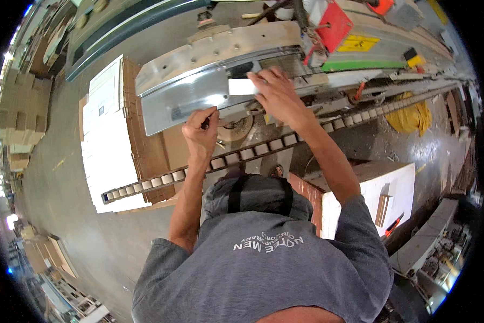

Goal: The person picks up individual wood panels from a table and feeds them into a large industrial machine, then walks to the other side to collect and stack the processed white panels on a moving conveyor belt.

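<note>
- Pressing flat, the right hand [277,91] lies fingers spread on a white strip [243,86] atop the metal guard [188,94].
- Left hand [201,132] sits just below the guard's edge, fingers pinched together on a small dark tool [205,123].
- Roller chain [236,157] runs beneath both hands.
- White boards [110,140] lie stacked at left.

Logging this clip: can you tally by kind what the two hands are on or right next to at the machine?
Hands: 2, left hand, right hand
White strip under right hand: 1
Shiny metal guard plate: 1
Roller chain track: 1
Total: 5
</note>
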A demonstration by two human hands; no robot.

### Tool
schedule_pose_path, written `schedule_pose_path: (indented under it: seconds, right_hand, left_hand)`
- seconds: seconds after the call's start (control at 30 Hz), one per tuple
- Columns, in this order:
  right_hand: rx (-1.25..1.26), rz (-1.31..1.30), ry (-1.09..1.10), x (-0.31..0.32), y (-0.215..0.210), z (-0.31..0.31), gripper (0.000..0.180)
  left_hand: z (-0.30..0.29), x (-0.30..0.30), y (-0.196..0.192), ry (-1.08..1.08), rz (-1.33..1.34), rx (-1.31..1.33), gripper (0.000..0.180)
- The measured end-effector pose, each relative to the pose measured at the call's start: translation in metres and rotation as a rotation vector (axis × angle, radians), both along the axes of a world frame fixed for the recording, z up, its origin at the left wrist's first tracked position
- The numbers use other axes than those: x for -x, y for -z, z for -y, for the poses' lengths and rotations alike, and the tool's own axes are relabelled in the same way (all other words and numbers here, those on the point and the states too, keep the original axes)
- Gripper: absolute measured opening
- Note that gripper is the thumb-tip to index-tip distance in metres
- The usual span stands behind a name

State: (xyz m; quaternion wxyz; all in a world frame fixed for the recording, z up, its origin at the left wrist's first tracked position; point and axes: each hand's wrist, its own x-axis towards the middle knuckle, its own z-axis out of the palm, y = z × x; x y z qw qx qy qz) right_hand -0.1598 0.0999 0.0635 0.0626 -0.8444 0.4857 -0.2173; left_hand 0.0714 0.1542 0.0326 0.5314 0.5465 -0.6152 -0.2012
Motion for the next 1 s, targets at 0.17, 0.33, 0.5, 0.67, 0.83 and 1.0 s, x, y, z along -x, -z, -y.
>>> schedule_pose_path:
  seconds: [0.17, 0.33, 0.5, 0.67, 0.83, 1.0]
  right_hand:
    - [0.101, -0.043, -0.009, -0.058, 0.042, 0.061, 0.052]
    - [0.053, 0.389, 0.215, -0.075, 0.032, 0.03, 0.039]
    - [-0.21, 0.871, 0.384, -0.09, 0.056, 0.008, 0.04]
    - [-0.161, 0.866, 0.379, -0.103, 0.058, 0.018, 0.044]
    - [-0.043, 0.771, 0.432, -0.106, 0.069, 0.026, 0.045]
    - [-0.004, 0.763, 0.442, -0.097, 0.067, 0.027, 0.047]
  left_hand:
    - [0.001, -0.036, -0.004, -0.044, 0.023, 0.0, 0.012]
    - [0.03, -0.057, 0.007, -0.059, 0.096, -0.08, 0.015]
    - [0.083, -0.05, 0.008, 0.07, 0.284, 0.075, 0.021]
    - [0.11, -0.04, 0.002, 0.079, 0.468, -0.107, 0.03]
    - [0.126, -0.034, 0.018, 0.083, 0.515, -0.115, 0.027]
    - [0.131, -0.023, 0.026, 0.109, 0.396, -0.011, 0.021]
